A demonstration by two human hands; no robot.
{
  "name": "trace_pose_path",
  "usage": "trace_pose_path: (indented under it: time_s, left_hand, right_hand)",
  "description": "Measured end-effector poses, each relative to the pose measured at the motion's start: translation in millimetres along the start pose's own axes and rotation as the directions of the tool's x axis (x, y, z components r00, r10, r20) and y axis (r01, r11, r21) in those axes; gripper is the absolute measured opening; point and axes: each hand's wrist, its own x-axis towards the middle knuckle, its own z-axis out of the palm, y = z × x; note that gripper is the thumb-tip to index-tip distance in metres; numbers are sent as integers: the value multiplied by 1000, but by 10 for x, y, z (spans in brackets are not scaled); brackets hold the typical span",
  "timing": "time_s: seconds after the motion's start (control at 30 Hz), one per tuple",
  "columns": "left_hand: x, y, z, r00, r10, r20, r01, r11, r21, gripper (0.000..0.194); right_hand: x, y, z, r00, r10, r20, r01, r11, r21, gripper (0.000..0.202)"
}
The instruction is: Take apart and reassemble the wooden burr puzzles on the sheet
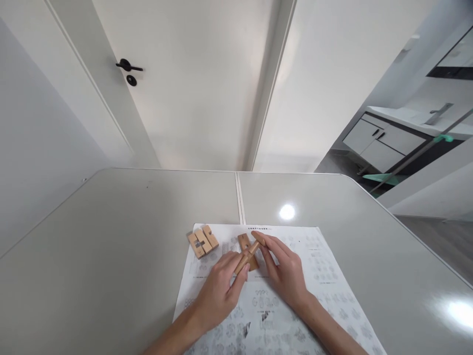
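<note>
Between thumb and fingers, my left hand [221,286] grips a notched wooden piece [247,258], slanting up to the right. My right hand [283,264] pinches a second wooden piece [258,238] at the upper end of the first; the two pieces appear to touch. Beneath them, a flat wooden piece [243,240] with a hole lies on a printed paper sheet [303,281], partly hidden by the held pieces and fingers. Several notched wooden blocks [203,242] sit side by side at the sheet's upper left corner.
The sheet covers the near middle of a grey table [111,256], which has a seam [240,197] down its centre. Beyond the far edge stands a white door [192,88] with a black handle [129,66]. A sink cabinet [384,138] is at the right.
</note>
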Motion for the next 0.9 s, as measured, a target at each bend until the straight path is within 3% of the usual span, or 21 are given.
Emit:
trace_pose_path:
  time_s: [0.4, 0.6, 0.9]
  left_hand:
    - [-10, 1, -4, 999, 30, 20, -30, 999, -26, 31]
    - [-5, 8, -2, 999, 27, 25, -27, 1000, -10, 30]
    - [-15, -28, 20, 1000, 15, 9, -15, 1000, 0, 32]
  right_hand:
    - [-15, -37, 28, 998, 28, -61, -29, 999, -17, 40]
    - [-33, -28, 39, 996, 78, -47, -78, 997, 0, 41]
    - [-25, 10, 14, 999, 46, -28, -45, 999, 9, 39]
